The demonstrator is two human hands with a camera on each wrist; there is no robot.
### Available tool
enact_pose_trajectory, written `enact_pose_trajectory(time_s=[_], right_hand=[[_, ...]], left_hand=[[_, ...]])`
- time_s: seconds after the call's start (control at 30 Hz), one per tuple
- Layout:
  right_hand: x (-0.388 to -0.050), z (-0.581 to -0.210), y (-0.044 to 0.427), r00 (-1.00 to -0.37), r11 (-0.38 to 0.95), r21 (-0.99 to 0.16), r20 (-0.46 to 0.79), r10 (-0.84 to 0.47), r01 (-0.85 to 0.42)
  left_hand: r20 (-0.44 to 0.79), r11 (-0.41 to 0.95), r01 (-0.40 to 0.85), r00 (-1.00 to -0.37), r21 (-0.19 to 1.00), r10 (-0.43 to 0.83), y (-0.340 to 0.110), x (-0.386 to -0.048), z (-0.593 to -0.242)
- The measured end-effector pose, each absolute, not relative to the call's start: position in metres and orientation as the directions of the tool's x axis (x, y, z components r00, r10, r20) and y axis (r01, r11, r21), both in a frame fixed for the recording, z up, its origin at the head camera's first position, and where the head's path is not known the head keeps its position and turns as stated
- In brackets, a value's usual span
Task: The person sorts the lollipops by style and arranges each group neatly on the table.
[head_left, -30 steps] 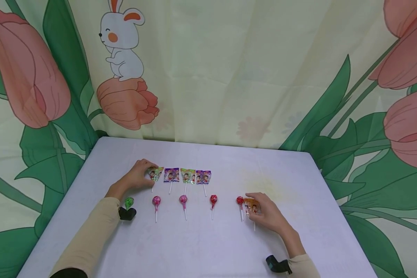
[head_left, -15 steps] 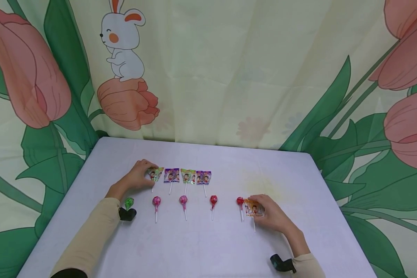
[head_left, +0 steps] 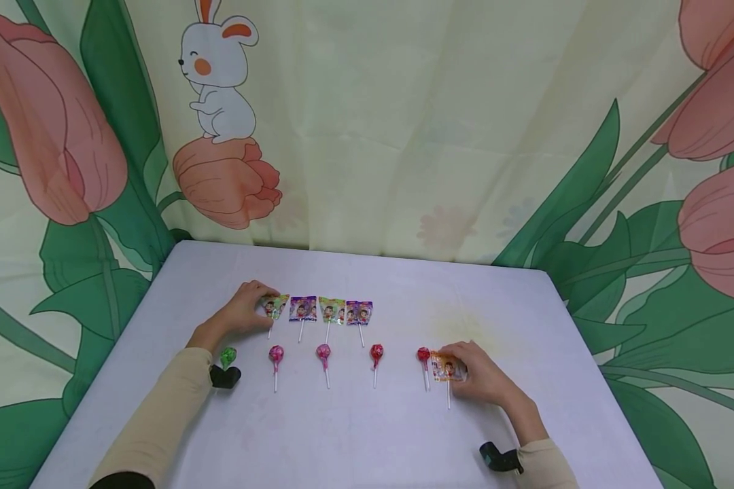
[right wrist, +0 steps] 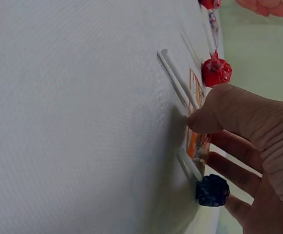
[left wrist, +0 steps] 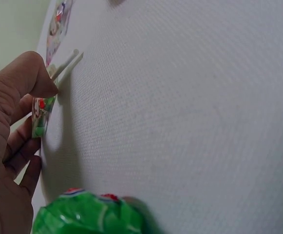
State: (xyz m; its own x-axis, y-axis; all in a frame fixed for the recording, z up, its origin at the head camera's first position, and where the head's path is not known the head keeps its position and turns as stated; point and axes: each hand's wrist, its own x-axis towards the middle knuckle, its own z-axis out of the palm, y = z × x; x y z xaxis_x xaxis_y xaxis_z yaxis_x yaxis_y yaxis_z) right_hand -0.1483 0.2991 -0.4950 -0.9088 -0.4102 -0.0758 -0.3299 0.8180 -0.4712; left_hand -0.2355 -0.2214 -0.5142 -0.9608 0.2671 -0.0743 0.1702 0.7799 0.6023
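Note:
My left hand pinches a flat lollipop in a green wrapper at the left end of the back row. In the left wrist view its white stick juts out past my thumb. On the right, my right hand has thumb and fingers about the right part of a flat orange-wrapped lollipop on the table. A round red lollipop lies just left of it. The right wrist view shows a round dark blue lollipop beside my fingers; my hand hides it from the head view.
Purple, green and purple flat lollipops continue the back row. In front lie round lollipops: green by my left wrist, two pink and one red. The white table meets a printed curtain.
My right hand has shifted slightly right along the orange-wrapped lollipop, so more of its wrapper shows. The lollipop stays nearly in place. My left hand holds still.

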Motion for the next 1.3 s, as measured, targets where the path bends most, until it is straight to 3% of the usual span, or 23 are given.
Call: enact_pose_trajectory(time_s=[0.7, 1.3], right_hand=[[-0.1535, -0.5029, 0.2977, -0.912, 0.807, -0.454, 0.028, -0.409, -0.376], [-0.1526, -0.4964, 0.2948, -0.928, 0.813, -0.483, -0.002, -0.373, -0.326]], left_hand=[[-0.072, 0.778, 0.166, -0.963, 0.606, 0.262, -0.221, -0.2344, -0.5138], [-0.092, 0.781, 0.146, -0.963, 0.607, 0.251, -0.2193, -0.2321, -0.5106]])
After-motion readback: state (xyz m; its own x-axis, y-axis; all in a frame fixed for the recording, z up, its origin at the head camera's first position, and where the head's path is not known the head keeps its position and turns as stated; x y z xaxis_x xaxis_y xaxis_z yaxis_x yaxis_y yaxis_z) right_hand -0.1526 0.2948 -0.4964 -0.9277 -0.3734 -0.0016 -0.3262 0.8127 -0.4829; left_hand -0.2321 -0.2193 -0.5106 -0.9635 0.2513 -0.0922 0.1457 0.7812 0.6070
